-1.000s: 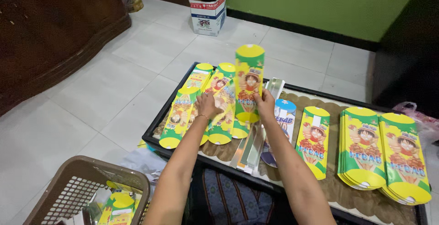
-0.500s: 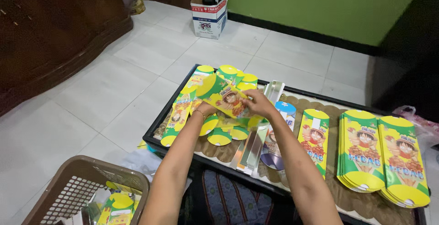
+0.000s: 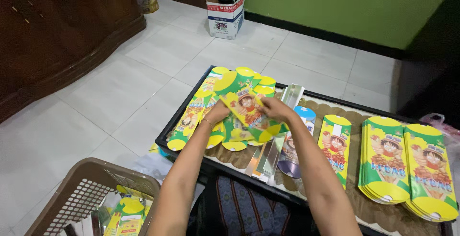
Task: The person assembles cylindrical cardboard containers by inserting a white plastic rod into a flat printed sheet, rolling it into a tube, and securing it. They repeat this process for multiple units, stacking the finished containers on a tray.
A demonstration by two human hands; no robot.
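Both hands are closed on one flat yellow-and-green printed cardboard sleeve with rounded ends and a cartoon figure in a straw hat [image 3: 250, 113]: the left hand [image 3: 216, 113] pinches its near-left edge, and the right hand [image 3: 277, 109] grips its right side, fingers curled over the top. The sleeve is tilted, one rounded end pointing up-left and the other down-right, and it is held just above a fanned spread of like yellow-and-green sleeves [image 3: 207, 105] that lies overlapping on the left part of a low black-rimmed table [image 3: 168, 131] with a brown scallop-edged mat [image 3: 314, 107] on top. Just right of the hands, silvery foil strips [image 3: 269, 153] run across the mat, and a blue-and-white sleeve [image 3: 293, 149] lies beside them, partly under the right forearm. Further right lies a single yellow-and-green sleeve [image 3: 335, 147], then, well apart from the hands, two neat stacks of the same sleeves [image 3: 407, 166] side by side at the table's right end. On the white tiled floor [image 3: 110, 97] at lower left stands a brown plastic perforated basket [image 3: 84, 195] holding more sleeves. Far off by the green wall [image 3: 345, 3] sits a white cardboard box [image 3: 225, 15], and dark wooden furniture [image 3: 57, 30] fills the left side.
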